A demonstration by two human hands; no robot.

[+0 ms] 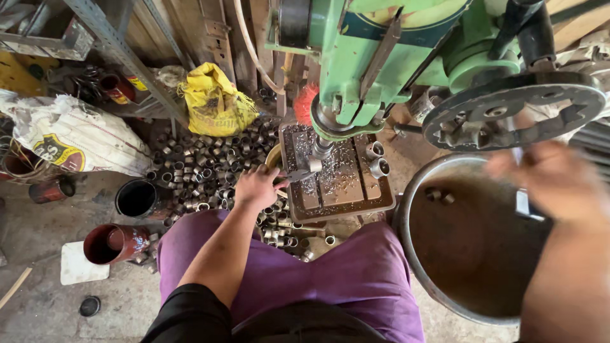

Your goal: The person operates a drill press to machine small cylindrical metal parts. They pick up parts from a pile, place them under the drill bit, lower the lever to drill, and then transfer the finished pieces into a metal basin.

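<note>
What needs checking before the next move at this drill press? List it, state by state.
1. Ring under the spindle: ok, it sits right below it.
2. Left hand clear of the spindle: ok, it grips the metal holder from the table's edge.
3. Right hand on the feed wheel: cannot tell, it is blurred by motion just below the wheel.
4. Table free of chips: not ok, shavings cover it.
5. Loose parts off the table: not ok, two spare rings lie beside the spindle.
6. Room in the basin: ok, only a few pieces lie inside.
</note>
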